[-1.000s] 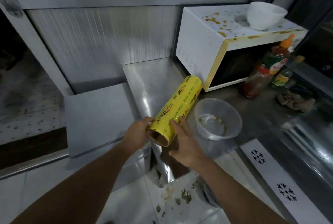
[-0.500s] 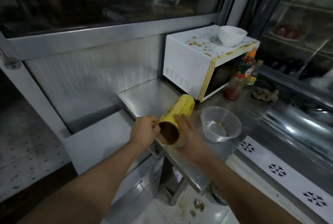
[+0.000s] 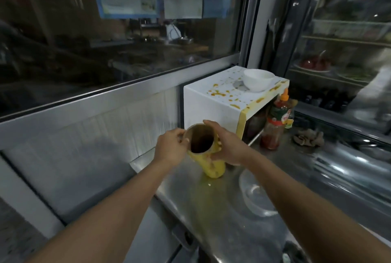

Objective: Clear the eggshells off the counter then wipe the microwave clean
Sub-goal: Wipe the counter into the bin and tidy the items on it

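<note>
You have 2 hands in view, your left hand [image 3: 171,148] and your right hand [image 3: 227,146], both on 1 yellow cling-film roll [image 3: 208,157]. On the worktop [image 3: 222,205] you can count 1 microwave [image 3: 213,108], 1 clear plastic bowl [image 3: 257,194], 2 sauce bottles [image 3: 275,124] and 1 crumpled rag [image 3: 308,137]. 1 white bowl [image 3: 258,79] sits on the microwave.

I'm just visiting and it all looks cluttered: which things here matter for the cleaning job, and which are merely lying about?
Part of the job:
- microwave, its top spattered with yellow stains
- rag on the counter, likely for wiping

Lying about:
- yellow roll, held upright by the left hand and right hand
- white bowl on the microwave
- sauce bottle
- clear bowl

No eggshells show.
</note>
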The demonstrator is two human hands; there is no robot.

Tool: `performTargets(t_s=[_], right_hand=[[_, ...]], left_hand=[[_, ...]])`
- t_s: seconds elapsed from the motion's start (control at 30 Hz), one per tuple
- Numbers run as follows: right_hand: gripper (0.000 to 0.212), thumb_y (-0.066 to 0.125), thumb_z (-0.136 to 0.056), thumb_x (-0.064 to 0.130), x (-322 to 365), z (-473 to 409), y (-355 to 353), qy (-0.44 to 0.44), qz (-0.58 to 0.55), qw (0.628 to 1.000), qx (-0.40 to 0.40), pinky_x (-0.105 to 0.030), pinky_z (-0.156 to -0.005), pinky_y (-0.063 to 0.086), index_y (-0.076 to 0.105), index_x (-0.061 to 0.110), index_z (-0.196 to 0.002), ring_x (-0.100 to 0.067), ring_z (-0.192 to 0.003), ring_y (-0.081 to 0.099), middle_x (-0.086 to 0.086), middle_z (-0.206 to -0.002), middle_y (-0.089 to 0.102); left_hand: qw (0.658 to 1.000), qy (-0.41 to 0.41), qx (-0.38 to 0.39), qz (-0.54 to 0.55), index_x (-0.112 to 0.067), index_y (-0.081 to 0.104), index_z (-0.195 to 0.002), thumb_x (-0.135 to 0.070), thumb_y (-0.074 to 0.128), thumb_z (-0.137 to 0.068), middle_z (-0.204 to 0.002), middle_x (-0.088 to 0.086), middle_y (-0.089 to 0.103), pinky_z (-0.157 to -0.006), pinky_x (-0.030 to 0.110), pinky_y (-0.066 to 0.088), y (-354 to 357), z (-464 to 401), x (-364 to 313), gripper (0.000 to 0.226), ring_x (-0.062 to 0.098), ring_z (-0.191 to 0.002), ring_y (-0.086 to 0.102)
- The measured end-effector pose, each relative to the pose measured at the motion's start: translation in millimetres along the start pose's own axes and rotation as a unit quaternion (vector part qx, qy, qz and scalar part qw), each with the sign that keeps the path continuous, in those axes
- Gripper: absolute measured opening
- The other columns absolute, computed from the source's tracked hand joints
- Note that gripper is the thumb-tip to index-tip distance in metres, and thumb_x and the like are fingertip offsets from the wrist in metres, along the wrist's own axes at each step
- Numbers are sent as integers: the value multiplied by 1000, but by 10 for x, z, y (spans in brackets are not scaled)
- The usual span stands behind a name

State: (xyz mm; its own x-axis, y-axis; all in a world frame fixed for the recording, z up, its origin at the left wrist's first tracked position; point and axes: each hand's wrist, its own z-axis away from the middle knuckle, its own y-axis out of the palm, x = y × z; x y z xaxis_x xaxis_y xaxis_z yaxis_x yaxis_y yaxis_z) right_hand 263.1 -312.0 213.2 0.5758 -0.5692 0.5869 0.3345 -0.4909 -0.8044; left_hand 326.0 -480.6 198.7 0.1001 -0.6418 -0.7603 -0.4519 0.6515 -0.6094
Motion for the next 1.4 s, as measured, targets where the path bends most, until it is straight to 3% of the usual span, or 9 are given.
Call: performTargets(t_s=[0.1, 0.33, 0.43, 0.63, 0.7, 0.83, 1.07, 1.23, 1.4], right_hand=[[100, 82, -67, 12, -175, -376, -256, 20, -26, 999, -5, -36, -104, 39, 21, 26, -145, -23, -127, 42, -3, -142, 40], [93, 83, -65, 15, -620, -952, -624, 50, -71, 996, -2, -33, -97, 46, 30, 22, -140, -19, -117, 50, 1, -129, 52], [93, 83, -65, 17, -742, -1034, -708, 56, -63, 996, -13, -25, -91, 43, 30, 19, -142, -17, -118, 50, 2, -130, 51], [79, 84, -65, 18, -825, -1021, -880, 23, 28, 997, -66, -21, -90, 34, 45, 11, -133, -23, -120, 48, -6, -130, 53], [72, 83, -65, 19, -840, -1005, -889, 11, 43, 996, -73, -29, -99, 34, 50, 8, -128, -26, -119, 47, -9, -127, 56], [81, 81, -68, 24, -883, -981, -838, 38, 50, 996, -62, -42, -107, 31, 39, 15, -137, -29, -128, 35, -7, -136, 48], [105, 84, -66, 22, -892, -924, -831, 58, -21, 997, -39, -31, -114, 24, 19, 17, -149, -18, -140, 24, -1, -153, 27], [99, 83, -66, 32, -919, -980, -843, 68, -107, 991, -42, -20, -100, 27, 26, 22, -146, -8, -135, 29, 6, -150, 32], [95, 84, -63, 37, -952, -1099, -809, 61, -80, 992, -72, -14, -93, 30, 36, 19, -142, 0, -119, 38, 5, -141, 45]], left_hand=[[994, -18, 77, 77, -17, 61, -120, -17, 55, -91, -86, 3, 60, -87, 38, 52, 23, -401, -165, 30, 24, -87, 62], [966, -17, 215, 142, -24, 46, -136, -16, 59, -90, -129, -2, 55, -88, 27, 44, 192, -1109, -310, 48, 11, -102, 57], [956, 2, 255, 144, -28, 39, -139, -7, 68, -83, -135, -3, 51, -100, 37, 44, 319, -1262, -260, 66, 16, -114, 54], [957, 28, 249, 145, -47, 33, -128, -12, 73, -79, -133, -5, 47, -96, 38, 47, 586, -1379, -254, 73, 17, -116, 50], [963, 29, 226, 142, -43, 35, -130, -12, 72, -80, -132, -3, 49, -97, 40, 48, 668, -1392, -254, 70, 18, -114, 52], [969, 22, 202, 140, -36, 34, -136, -14, 72, -81, -130, -4, 50, -96, 41, 48, 744, -1395, -212, 71, 18, -113, 53], [957, -14, 261, 127, -30, 29, -141, -21, 85, -64, -131, -8, 48, -95, 40, 49, 875, -1401, 25, 96, 13, -119, 49], [943, -58, 280, 172, -31, 36, -128, -28, 90, -43, -120, -6, 58, -92, 45, 52, 1210, -1310, 190, 101, 17, -114, 56], [945, -81, 204, 240, -37, 43, -106, -35, 86, -28, -105, -6, 65, -79, 45, 57, 1506, -1284, 291, 89, 16, -98, 65]])
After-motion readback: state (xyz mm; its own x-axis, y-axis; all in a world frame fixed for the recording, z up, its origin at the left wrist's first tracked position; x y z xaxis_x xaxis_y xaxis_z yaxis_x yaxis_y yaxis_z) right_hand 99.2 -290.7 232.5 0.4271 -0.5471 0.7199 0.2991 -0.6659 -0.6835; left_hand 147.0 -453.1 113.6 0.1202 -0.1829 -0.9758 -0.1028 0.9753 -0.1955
